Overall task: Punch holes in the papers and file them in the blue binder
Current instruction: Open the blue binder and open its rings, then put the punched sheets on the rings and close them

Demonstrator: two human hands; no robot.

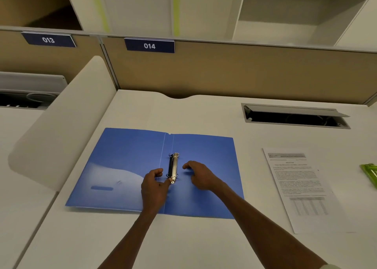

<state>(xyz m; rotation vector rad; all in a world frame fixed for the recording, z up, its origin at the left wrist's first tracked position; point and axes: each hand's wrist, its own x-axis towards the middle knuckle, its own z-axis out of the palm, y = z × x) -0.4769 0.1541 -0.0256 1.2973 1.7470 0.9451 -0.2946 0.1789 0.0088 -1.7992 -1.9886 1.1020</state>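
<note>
Reading "013" [48,40], "014" [149,46] labels

binder [130,166] lies open flat on desk [142,238]; ring mechanism [173,167] at its spine, hands either side; papers [302,189] right of binder, cable hatch [293,116] behind-right, divider panel [224,71] behind

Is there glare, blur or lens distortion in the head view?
Head view: a pale glare patch lies on the left flap of the blue binder; the partition edge bows from wide-angle distortion; the text on the papers is too soft to read; both hands show sharply.
</note>
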